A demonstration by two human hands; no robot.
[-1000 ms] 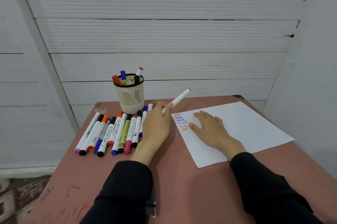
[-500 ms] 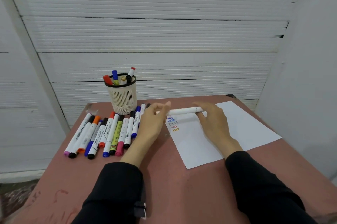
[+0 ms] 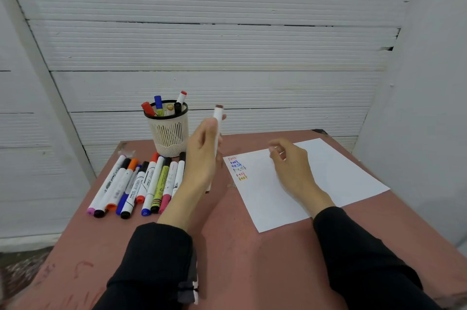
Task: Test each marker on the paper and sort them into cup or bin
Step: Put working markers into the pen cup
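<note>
Head view: a mesh cup [image 3: 169, 132] is seen on the reddish bench [image 3: 240, 259], with about five markers stood inside, red, blue and black caps among them. Ten or so markers are laid in a row [image 3: 141, 183] just left of the left hand [image 3: 202, 158]. One white marker [image 3: 217, 117] is held upright, fingers wrapped round it. Right hand [image 3: 290, 165] is raised over the paper [image 3: 341, 178], fingers loosely curled; whether anything is pinched cannot be told. Six small coloured words are written there.
</note>
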